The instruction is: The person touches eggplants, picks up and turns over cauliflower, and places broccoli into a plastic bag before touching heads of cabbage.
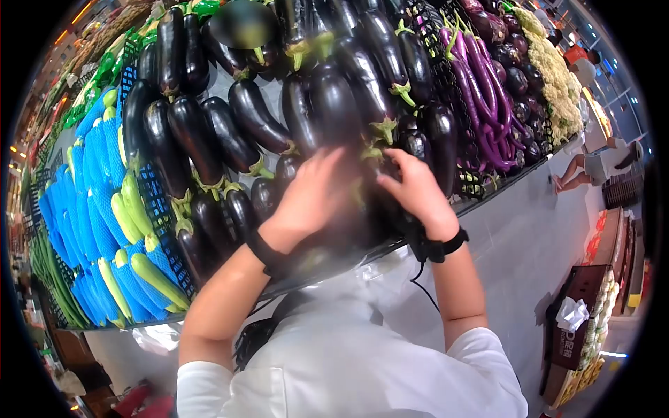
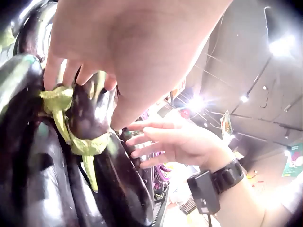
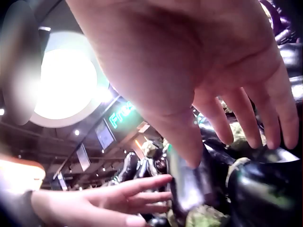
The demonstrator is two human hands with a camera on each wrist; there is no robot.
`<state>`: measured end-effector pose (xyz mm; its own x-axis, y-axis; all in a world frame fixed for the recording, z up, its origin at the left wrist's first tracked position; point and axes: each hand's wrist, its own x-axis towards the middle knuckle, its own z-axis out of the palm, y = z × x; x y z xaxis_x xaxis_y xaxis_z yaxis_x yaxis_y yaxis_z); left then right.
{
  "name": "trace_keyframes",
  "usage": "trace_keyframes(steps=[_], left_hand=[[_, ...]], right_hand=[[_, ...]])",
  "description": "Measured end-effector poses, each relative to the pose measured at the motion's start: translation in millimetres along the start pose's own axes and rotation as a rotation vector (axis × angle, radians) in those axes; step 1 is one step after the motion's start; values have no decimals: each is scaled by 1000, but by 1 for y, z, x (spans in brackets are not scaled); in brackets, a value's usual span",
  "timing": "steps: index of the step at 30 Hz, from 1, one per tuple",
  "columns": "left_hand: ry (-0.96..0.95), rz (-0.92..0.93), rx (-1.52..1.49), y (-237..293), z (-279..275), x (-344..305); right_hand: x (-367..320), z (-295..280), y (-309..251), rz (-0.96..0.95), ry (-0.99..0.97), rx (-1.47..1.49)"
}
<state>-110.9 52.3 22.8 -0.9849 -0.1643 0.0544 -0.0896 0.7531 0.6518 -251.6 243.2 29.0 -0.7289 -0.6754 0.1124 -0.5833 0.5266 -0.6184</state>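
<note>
In the head view, my left hand [image 1: 313, 191], slightly blurred, reaches over dark glossy eggplants [image 1: 334, 101]. My right hand [image 1: 418, 191] is beside it, thumb apart from the fingers, above other eggplants. The left wrist view has my left hand [image 2: 128, 42] over an eggplant [image 2: 92, 111] with a green cap, fingertips close to its skin; contact is unclear. Downward-pointing fingers of my right hand [image 3: 189, 52] are loosely bent over eggplants [image 3: 265, 189] in the right wrist view. There my left hand [image 3: 104, 203] has extended fingers near an upright eggplant [image 3: 187, 179].
Blue-netted green vegetables [image 1: 97, 202] lie at the left. Long purple eggplants [image 1: 481, 90] and cauliflower [image 1: 554, 76] fill the right side. A black basket divider [image 1: 164, 223] stands between rows. Beyond the display edge are a person [image 1: 599, 164] and a brown box [image 1: 578, 317].
</note>
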Motion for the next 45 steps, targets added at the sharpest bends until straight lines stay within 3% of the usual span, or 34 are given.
trace_keyframes(steps=[1,4,6,7,10,11,12,14,18,22,24,26,30,34,36,38,40,42,45], left_hand=[[12,-34,2,6,7,-1],[61,-92,-18,18,27,-7],[-47,-216,-174,30,33,-17],[-28,-137,-275,22,48,-25],[25,16,-203,13,77,-43],[-115,-88,-351,6,89,-45],[-177,-80,-594,-5,108,-48],[-245,-65,-502,-10,122,-59],[-135,44,-455,-18,143,-77],[-57,13,-409,-8,148,-91],[-3,-64,-444,9,138,-91],[79,-54,-518,23,135,-83],[203,45,-478,43,140,-64],[256,-6,-295,61,150,-46],[284,-113,-253,61,164,-40],[338,-214,-197,64,171,-33],[448,-275,-11,75,179,-32],[411,-321,-83,79,181,-22],[451,-360,-211,84,189,-12]], right_hand=[[-7,4,-2,-38,11,-88],[-17,26,-6,129,-106,-273],[-23,40,-9,136,-80,-387],[-27,42,-10,140,-91,-417],[-32,45,-2,118,-83,-449],[-33,47,0,114,-75,-454],[-34,50,1,112,-66,-458],[-32,55,1,134,-44,-479],[-31,72,9,151,25,-655],[-34,45,12,142,6,-323],[-44,21,-14,273,80,-143],[-55,20,2,99,270,59],[-85,15,4,-69,310,288],[-82,4,13,-104,190,416],[-73,9,41,-194,125,174],[-69,9,50,-146,-74,0],[-66,-2,48,-186,-154,-5],[-60,-7,49,-145,-201,38],[-55,-20,54,-313,-214,17]])
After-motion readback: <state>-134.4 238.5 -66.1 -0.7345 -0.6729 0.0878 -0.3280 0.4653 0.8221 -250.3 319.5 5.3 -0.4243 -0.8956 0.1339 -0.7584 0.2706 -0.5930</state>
